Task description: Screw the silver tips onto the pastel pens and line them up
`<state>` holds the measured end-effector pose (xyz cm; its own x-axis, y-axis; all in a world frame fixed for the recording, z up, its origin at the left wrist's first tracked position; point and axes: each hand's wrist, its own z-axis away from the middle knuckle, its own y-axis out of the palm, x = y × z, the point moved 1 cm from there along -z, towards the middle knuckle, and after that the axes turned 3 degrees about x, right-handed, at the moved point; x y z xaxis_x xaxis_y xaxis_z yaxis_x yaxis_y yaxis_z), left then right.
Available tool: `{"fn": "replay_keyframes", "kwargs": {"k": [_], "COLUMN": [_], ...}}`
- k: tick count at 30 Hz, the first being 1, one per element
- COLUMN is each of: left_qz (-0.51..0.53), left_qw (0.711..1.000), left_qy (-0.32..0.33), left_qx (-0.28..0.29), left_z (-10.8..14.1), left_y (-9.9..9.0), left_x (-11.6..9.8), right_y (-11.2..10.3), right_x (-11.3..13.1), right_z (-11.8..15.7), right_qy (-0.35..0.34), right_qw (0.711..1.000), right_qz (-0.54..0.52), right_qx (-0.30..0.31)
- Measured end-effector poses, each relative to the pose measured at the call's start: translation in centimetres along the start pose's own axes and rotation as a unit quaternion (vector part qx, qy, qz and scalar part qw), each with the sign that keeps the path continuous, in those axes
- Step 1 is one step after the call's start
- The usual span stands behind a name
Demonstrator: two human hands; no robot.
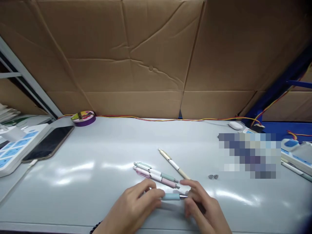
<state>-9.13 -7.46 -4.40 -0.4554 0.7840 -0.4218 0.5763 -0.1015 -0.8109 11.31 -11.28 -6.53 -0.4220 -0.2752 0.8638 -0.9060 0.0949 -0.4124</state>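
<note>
A pen with a light blue grip (172, 197) lies level just above the table's near part. My left hand (134, 203) pinches its rear part, which the fingers hide. At the silver tip, my right hand (202, 203) has thumb and middle finger closed, with the index finger stretched toward the other pens. Right behind the hands, a pink and white pen (157, 177) and a green and white pen (157, 172) rest side by side. A cream and white pen (174, 165) slants behind them, its lower end close to my right index finger.
Two small grey pieces (213, 176) lie right of the pens. On the left are a phone (50, 143), a power strip (21, 148) and a round purple tape roll (84, 118). A white mouse (235, 125) and a blurred-out item (253, 156) are at right. Cardboard (146, 65) stands behind.
</note>
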Motion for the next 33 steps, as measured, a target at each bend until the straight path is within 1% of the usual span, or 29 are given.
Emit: {"fn": "replay_keyframes", "kwargs": {"k": [2,4,6,10,12,13,14,15,16,18,20,21,24,28,31,33], "left_qz": [0.002,0.003,0.005,0.002,0.003,0.006,0.010,0.014,0.017,0.018,0.009,0.003,-0.020,-0.023,0.003,0.034], "left_qw": [1.000,1.000,1.000,1.000,1.000,1.000,1.000,1.000,1.000,1.000,1.000,1.000,0.999,0.999,0.999,0.997], "left_qy": [-0.003,-0.004,-0.004,0.002,0.002,0.000,-0.003,-0.009,-0.013,-0.018,-0.013,-0.007,0.020,0.033,0.034,0.043], "left_qx": [-0.006,-0.005,-0.003,0.000,-0.002,-0.004,-0.008,-0.009,-0.011,-0.015,-0.019,-0.022,-0.024,-0.016,0.012,0.046], "left_z": [0.1,0.1,0.0,0.1,0.1,0.2,0.2,0.2,0.2,0.1,0.0,-0.1,0.0,0.1,-0.1,-0.3], "left_y": [-0.1,-0.1,-0.2,-0.1,-0.1,0.0,0.0,0.0,0.0,0.0,0.0,0.0,-0.2,-0.7,-1.1,-1.3], "left_x": [0.0,-0.1,-0.1,-0.2,-0.1,-0.1,-0.1,0.0,0.0,0.0,-0.1,-0.2,-0.5,-0.9,-1.1,-1.2], "right_y": [0.0,-0.2,-0.3,-0.5,-0.4,-0.4,-0.3,-0.2,-0.1,0.2,0.4,0.4,0.4,0.5,0.6,0.7], "right_x": [0.1,0.3,0.4,0.3,0.2,0.1,0.0,0.0,0.0,0.0,-0.1,-0.2,-0.4,-0.9,-1.2,-1.4], "right_z": [0.2,0.3,0.2,0.0,0.1,0.1,0.2,0.2,0.2,0.1,0.0,-0.1,-0.1,0.1,0.3,0.3], "right_qy": [-0.004,-0.020,-0.022,-0.003,-0.003,-0.018,-0.045,-0.082,-0.124,-0.197,-0.222,-0.225,-0.217,-0.182,-0.157,-0.144], "right_qw": [0.999,0.999,0.999,1.000,0.999,0.999,0.998,0.996,0.992,0.976,0.963,0.959,0.958,0.964,0.967,0.967], "right_qz": [-0.027,-0.029,-0.017,0.030,0.038,0.032,0.025,0.021,0.028,0.070,0.115,0.131,0.161,0.190,0.197,0.207], "right_qx": [-0.028,-0.039,-0.034,0.002,-0.004,-0.014,-0.022,-0.016,0.005,0.066,0.104,0.108,0.092,0.046,0.032,0.037]}}
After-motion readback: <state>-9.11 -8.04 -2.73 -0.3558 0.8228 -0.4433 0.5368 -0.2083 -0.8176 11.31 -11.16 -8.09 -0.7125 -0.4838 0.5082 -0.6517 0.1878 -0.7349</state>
